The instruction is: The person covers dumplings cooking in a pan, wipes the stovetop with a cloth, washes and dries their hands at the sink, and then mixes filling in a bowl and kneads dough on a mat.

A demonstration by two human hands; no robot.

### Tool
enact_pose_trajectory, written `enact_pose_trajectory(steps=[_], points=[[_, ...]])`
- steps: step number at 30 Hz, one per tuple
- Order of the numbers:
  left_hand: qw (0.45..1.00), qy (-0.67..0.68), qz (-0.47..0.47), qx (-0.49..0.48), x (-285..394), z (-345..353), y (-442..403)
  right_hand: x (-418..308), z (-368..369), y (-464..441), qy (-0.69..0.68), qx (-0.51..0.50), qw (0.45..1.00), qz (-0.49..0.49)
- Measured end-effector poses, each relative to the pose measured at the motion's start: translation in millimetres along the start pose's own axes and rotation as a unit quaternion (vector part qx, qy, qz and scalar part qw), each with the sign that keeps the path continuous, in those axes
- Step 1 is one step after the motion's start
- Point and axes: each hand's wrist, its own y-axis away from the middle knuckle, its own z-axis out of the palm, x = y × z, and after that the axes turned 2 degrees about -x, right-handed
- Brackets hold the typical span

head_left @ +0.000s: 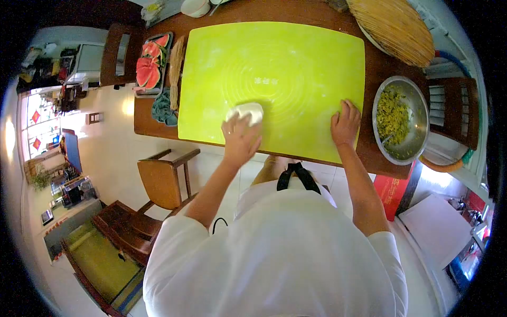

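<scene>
A lime-green silicone kneading mat (222, 58) with printed rings lies on the wooden table in front of me. Near its front edge, left of the middle, sits a smooth white lump of dough (251, 111). My left hand (242, 138) has its fingers over the near side of the dough and grips it; the fingertips are slightly blurred. Apart from that, my right hand (346, 124) lies on the mat's right edge, palm down, fingers stretched out and holding nothing. Faint white smears mark the mat.
Right of the mat, a steel bowl (421, 127) holds chopped yellow-green filling. A round straw lid (396, 29) lies at the back right. On the left are a tray of watermelon slices (150, 71), a bundle of pale sticks (176, 74) and a dark green cloth (164, 108).
</scene>
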Motion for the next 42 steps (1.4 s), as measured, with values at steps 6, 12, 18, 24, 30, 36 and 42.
enact_pose_trajectory(steps=[6,12,18,24,30,36,42], points=[[0.973,0.095,-0.193,0.077,17,23,-4,2,5,4,0.007,0.006,1.0,0.006],[0.992,-0.047,-0.093,0.075,32,55,-22,6,10,4,0.023,0.008,1.0,0.01],[0.99,-0.021,-0.134,-0.036,16,57,-57,6,12,5,0.018,0.022,1.0,-0.004],[0.925,0.262,-0.269,0.06,-27,56,-62,10,13,5,0.028,-0.006,1.0,0.0],[0.67,0.617,-0.359,0.202,-83,21,1,9,4,5,0.024,-0.045,0.999,-0.007],[0.975,0.119,-0.187,0.002,-86,13,21,-11,-11,11,0.004,-0.065,0.998,0.005],[0.996,-0.011,-0.076,-0.038,-26,11,3,-38,-18,52,-0.001,-0.034,0.999,-0.003]])
